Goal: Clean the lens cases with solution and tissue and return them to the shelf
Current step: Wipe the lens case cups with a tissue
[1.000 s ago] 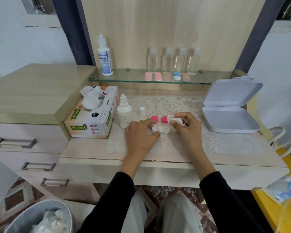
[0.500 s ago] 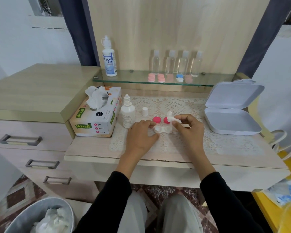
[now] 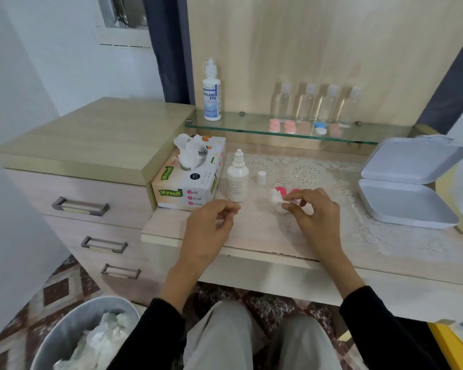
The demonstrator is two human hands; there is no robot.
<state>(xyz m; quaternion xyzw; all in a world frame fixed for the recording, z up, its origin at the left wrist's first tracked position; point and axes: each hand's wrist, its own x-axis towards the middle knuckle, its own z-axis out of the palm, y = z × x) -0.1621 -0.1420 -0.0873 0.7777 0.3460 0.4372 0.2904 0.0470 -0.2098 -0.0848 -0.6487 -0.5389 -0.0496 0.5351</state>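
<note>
My right hand [image 3: 312,213] pinches a small wad of white tissue [image 3: 275,197] between thumb and forefinger, just above the lace mat. The white lens case [image 3: 280,209] lies under that hand and is mostly hidden. Two pink caps [image 3: 280,190] sit just behind it. My left hand [image 3: 211,225] hovers over the desk edge to the left, fingers loosely curled, holding nothing. An uncapped white solution bottle [image 3: 237,180] stands between the tissue box [image 3: 190,182] and the case, its cap [image 3: 261,177] beside it. More lens cases [image 3: 290,126], pink and blue, rest on the glass shelf [image 3: 364,137].
A tall solution bottle [image 3: 211,94] and several clear bottles [image 3: 306,102] stand on the shelf. An open white box [image 3: 406,206] lies at the right of the desk. A metal bin [image 3: 64,332] with used tissues is on the floor at lower left, beside the drawers [image 3: 80,206].
My left hand has let go of the lens case and drawn back to the left. My right hand still holds the tissue and has shifted over the case.
</note>
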